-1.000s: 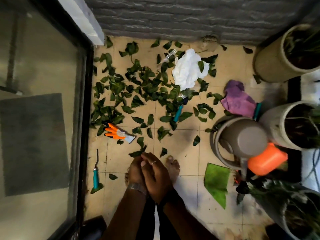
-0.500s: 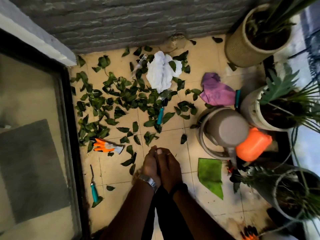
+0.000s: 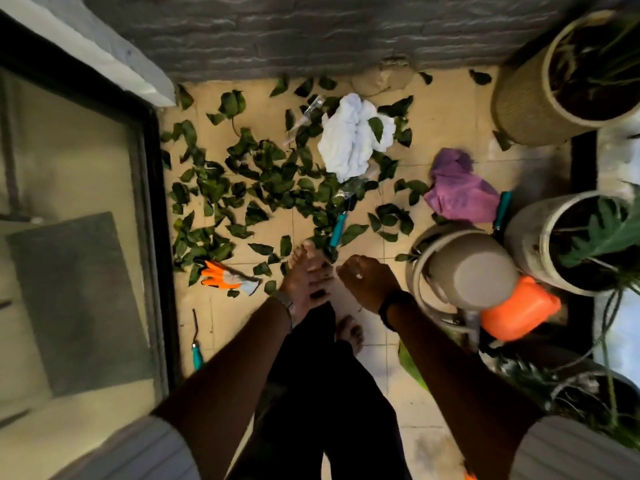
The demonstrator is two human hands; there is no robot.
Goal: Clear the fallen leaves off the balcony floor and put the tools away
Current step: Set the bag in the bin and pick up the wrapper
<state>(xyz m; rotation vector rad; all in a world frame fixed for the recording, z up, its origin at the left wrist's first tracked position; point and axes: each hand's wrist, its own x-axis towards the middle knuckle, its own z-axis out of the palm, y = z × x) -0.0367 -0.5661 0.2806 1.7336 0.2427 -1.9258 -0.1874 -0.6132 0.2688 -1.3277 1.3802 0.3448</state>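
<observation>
Several dark green leaves [image 3: 263, 188] lie scattered over the tiled balcony floor. Among them lies a teal-handled trowel [image 3: 338, 226]. An orange and grey glove [image 3: 227, 277] lies left of my hands, and a thin hooked tool with a teal handle [image 3: 196, 344] lies by the door frame. Another teal handle [image 3: 502, 209] pokes out beside the purple cloth [image 3: 457, 188]. My left hand [image 3: 304, 271] reaches forward with its fingers stretched, holding nothing. My right hand [image 3: 367, 282] hovers apart from it, fingers curled, empty.
A white crumpled cloth [image 3: 353, 140] lies near the grey wall. A beige watering can [image 3: 464, 268], an orange container [image 3: 519, 306] and plant pots [image 3: 519, 98] crowd the right side. A glass door [image 3: 79, 237] bounds the left. My bare foot [image 3: 350, 334] stands below my hands.
My hands were clasped together and have come apart, the right one moving right. The view has shifted closer to the leaves.
</observation>
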